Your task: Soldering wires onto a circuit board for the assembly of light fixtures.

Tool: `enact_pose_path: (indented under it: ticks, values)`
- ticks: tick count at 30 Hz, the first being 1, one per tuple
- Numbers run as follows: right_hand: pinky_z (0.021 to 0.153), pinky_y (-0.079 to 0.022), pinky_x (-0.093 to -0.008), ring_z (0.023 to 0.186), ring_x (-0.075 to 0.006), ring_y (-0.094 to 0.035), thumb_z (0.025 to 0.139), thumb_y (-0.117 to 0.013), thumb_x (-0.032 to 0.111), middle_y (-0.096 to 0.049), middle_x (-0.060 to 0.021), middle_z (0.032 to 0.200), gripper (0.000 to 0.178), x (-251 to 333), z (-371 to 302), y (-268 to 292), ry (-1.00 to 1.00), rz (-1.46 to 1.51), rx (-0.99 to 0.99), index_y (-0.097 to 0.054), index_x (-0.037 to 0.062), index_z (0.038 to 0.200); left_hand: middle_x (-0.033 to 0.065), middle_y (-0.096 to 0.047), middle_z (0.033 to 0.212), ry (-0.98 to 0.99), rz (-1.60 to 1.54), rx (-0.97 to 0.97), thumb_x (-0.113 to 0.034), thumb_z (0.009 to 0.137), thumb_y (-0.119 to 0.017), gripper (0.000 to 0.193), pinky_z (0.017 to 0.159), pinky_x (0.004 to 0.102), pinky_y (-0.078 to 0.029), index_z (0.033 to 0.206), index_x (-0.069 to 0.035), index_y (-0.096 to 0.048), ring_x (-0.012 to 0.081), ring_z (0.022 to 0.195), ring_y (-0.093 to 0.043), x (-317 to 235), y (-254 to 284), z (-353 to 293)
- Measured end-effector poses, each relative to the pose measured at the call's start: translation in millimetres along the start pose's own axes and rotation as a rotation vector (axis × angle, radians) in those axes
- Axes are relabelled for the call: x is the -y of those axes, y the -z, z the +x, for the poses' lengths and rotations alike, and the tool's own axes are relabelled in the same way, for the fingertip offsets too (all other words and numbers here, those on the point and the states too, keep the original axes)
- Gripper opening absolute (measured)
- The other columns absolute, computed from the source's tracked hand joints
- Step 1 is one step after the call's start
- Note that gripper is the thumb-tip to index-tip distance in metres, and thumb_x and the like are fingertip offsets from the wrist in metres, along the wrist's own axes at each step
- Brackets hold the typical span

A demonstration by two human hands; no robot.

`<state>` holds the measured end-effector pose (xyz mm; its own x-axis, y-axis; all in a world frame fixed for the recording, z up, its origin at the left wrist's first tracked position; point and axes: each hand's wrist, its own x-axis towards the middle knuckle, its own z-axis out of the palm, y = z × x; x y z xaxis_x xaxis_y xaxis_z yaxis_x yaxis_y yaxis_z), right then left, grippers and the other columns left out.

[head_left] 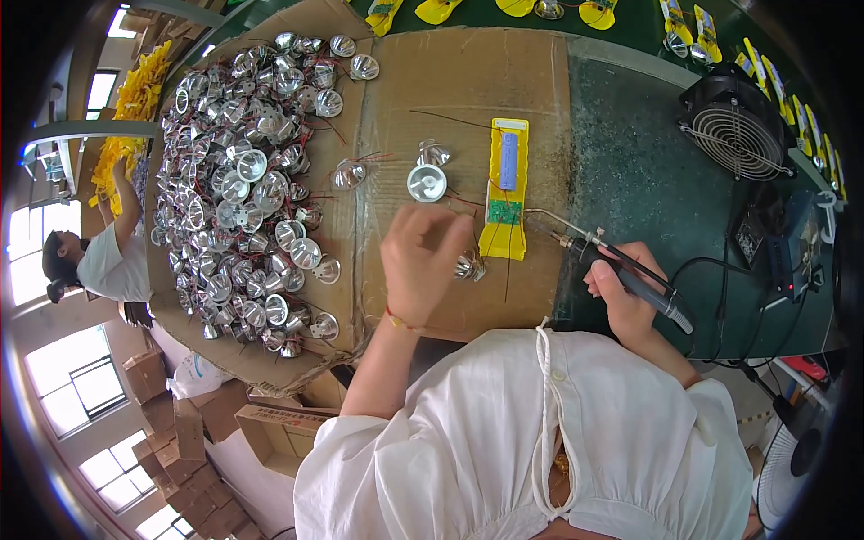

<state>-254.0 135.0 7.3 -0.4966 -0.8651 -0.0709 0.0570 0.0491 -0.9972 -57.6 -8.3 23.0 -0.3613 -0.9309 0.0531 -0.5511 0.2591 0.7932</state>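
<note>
My right hand (625,290) grips a soldering iron (637,286) with a thin curved metal tube along its front; its tip end points at a small green circuit board (505,211). The board lies on a yellow plastic housing (509,245), below a purple cylindrical battery cell (508,162); dark wires trail from it. Just left of the board, my left hand (421,256) is closed, thumb and fingers bent together; what they pinch is hidden. Beneath its fingertips a silver reflector lamp cup (468,266) partly shows. Above the hand lies a white-rimmed lamp cup (427,184) with a red wire.
A heap of silver lamp cups (252,198) covers the cardboard's left side. A black fan with a metal grille (736,139) and a dark box with cables (765,238) stand at right. Yellow housings (677,22) line the far edge. Another person (112,261) is at far left.
</note>
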Motion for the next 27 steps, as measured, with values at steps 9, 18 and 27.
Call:
enact_pose_path:
  ticks: [9,18,27]
  values:
    - [0.051,-0.046,-0.0224,0.055,-0.0110,-0.055,0.082,-0.059,0.007,-0.059,-0.0106,0.067,0.014,2.1,2.5,-2.3,0.058,-0.065,0.065,-0.052,-0.0028,0.089,0.0044,-0.053,0.076,-0.230,0.186,-0.040,-0.009,0.068,-0.070,0.009,0.062,0.0318,-0.042,0.073,-0.005,-0.063,0.0198,0.070,-0.052,0.9,-30.5,-10.4]
    - [0.055,-0.046,-0.0217,0.060,-0.0089,-0.059,0.079,-0.065,0.009,-0.063,-0.0080,0.067,0.018,-0.5,2.8,-7.1,0.021,-0.078,0.055,-0.054,-0.0027,0.087,0.0078,-0.054,0.075,-0.022,-0.103,0.057,-0.006,0.070,-0.066,0.006,0.053,0.0287,-0.043,0.071,-0.002,-0.063,0.0189,0.059,-0.052,0.3,-29.8,-8.6]
    - [0.054,-0.047,-0.0221,0.059,-0.0095,-0.058,0.080,-0.064,0.010,-0.062,-0.0084,0.068,0.018,-1.0,2.7,-9.0,0.016,-0.047,0.032,-0.054,-0.0031,0.087,0.0074,-0.054,0.071,-0.009,-0.074,0.051,-0.007,0.070,-0.067,0.008,0.051,0.0276,-0.042,0.069,-0.001,-0.063,0.0167,0.057,-0.052,-2.3,-29.6,-5.0]
